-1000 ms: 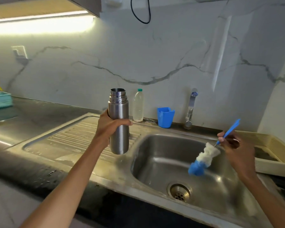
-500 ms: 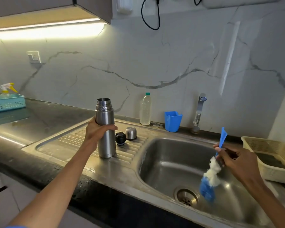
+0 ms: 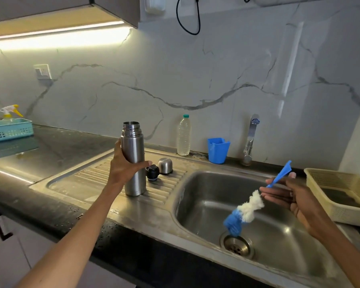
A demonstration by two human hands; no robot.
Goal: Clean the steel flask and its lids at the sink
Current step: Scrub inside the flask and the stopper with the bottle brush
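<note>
- Steel flask point(image 3: 133, 161): I see it upright on the ribbed draining board point(image 3: 92, 183), mouth uncapped.
- Left hand point(image 3: 124, 168): wrapped around the flask's lower body, thumb across the front.
- Black inner lid point(image 3: 152, 172): on the draining board just right of the flask.
- Steel cap point(image 3: 165, 165): dome up, just behind and beside the black inner lid.
- Right hand point(image 3: 295, 199): over the sink basin point(image 3: 279, 256), holding the blue handle of a bottle brush point(image 3: 244, 214); the brush's blue tip hangs above the drain.
- Bench point(image 3: 56, 144): plastic bottle point(image 3: 183, 135), blue cup point(image 3: 218, 150) and tap point(image 3: 250, 140) along the back; beige basket point(image 3: 333, 204) at right.
</note>
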